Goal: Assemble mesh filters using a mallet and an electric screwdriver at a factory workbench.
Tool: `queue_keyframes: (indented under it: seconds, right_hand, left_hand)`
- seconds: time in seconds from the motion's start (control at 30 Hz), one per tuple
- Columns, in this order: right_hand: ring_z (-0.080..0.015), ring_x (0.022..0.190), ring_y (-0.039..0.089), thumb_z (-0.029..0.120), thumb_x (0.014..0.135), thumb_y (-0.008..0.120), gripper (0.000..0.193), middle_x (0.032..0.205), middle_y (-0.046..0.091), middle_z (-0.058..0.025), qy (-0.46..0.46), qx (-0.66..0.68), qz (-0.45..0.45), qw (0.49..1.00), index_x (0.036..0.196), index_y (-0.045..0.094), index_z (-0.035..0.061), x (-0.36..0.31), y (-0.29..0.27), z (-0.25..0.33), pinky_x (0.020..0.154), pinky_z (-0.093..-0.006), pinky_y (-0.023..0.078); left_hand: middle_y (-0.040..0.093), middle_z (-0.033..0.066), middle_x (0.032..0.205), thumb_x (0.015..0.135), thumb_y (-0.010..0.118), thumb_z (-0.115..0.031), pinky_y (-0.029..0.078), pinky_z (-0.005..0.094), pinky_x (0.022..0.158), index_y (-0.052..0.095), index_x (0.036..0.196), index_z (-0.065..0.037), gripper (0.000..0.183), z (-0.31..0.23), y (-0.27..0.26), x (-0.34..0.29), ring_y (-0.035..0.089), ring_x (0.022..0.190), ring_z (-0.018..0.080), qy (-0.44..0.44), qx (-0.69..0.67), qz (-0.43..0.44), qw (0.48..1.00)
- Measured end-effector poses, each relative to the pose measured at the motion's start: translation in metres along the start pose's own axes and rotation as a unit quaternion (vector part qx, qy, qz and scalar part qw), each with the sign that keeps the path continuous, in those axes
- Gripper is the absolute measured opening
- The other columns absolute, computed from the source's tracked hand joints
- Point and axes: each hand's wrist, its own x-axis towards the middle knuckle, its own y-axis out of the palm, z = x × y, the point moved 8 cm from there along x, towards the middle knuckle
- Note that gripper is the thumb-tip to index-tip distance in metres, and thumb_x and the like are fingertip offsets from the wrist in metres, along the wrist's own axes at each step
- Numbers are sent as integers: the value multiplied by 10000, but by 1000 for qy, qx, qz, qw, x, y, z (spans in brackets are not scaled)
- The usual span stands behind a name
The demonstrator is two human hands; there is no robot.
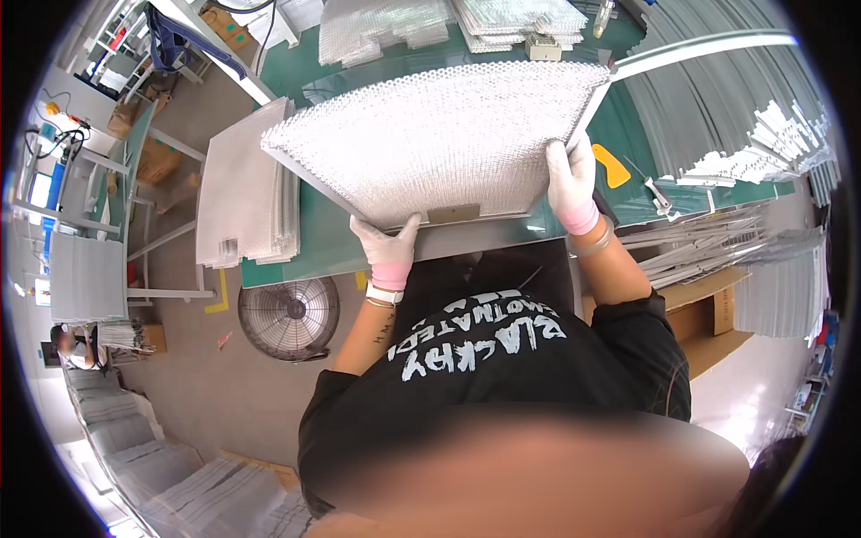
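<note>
A wide panel of silvery crinkled mesh (430,134) is tilted up over the green bench, with a pale metal edge strip along its left, near and right sides. My left hand (386,249), in a white and pink glove, grips the panel's near edge left of a small tan-grey plate (454,214). My right hand (572,184), gloved alike, is closed round the right edge, its thumb on the mesh. The fingers of both hands are partly hidden by the panel. Just right of my right hand lie a yellow scraper (612,166) and a hand tool with a pale handle (659,195).
Mesh sheets (247,184) are stacked at the bench's left end, with more (386,31) at the back. Long grey strips (717,108) cover the right side; a white bar (708,54) crosses them. A floor fan (289,314) and an open carton (708,332) stand below the green bench (314,255).
</note>
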Motion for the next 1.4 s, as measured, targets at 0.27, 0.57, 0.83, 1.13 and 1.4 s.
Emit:
queue_keyframes:
  seconds: [0.27, 0.57, 0.83, 1.13, 1.4]
  right_hand:
    - [-132, 1136, 544, 32, 971, 503, 370, 1246, 593, -90, -11, -3, 3, 1000, 1329, 467, -54, -3, 2, 12, 1007, -300, 408]
    - [-35, 791, 435, 74, 944, 549, 240, 913, 547, 27, 7, 2, 37, 999, 1171, 599, 14, 70, 7, 77, 697, -202, 368]
    - [-106, 844, 562, 97, 986, 529, 102, 937, 646, -74, -56, -64, 36, 996, 992, 585, 12, 54, 23, 75, 804, -250, 455]
    - [-271, 687, 671, 256, 917, 663, 188, 797, 693, -113, -141, 49, 196, 969, 901, 624, 73, -13, 28, 117, 610, -367, 547]
    - [-317, 788, 663, 195, 883, 564, 164, 961, 675, -169, -190, -13, 329, 925, 831, 509, 49, -72, 1, 130, 668, -434, 524]
  left_hand:
    - [497, 265, 1193, 652, 912, -269, 402, 435, 1018, 271, 1339, 107, 1012, -11, -8, 0, 516, 1103, 360, -16, 39, -27, 999]
    - [589, 70, 1124, 944, 593, -196, 424, 294, 962, 542, 1204, 24, 345, -117, -92, 124, 546, 1042, 153, 79, -332, 129, 931]
    - [654, 111, 902, 791, 512, 49, 481, 308, 807, 657, 893, 21, 180, -149, -106, 128, 623, 882, 206, 146, -364, 94, 915]
    - [666, 159, 992, 963, 546, -360, 517, 445, 816, 649, 975, -30, 346, -158, -75, 70, 641, 907, 321, 277, -473, 509, 664]
    - [519, 166, 1386, 853, 628, -212, 383, 452, 1088, 526, 1345, -75, 521, -82, -15, 20, 477, 1297, 366, 278, -40, 600, 749]
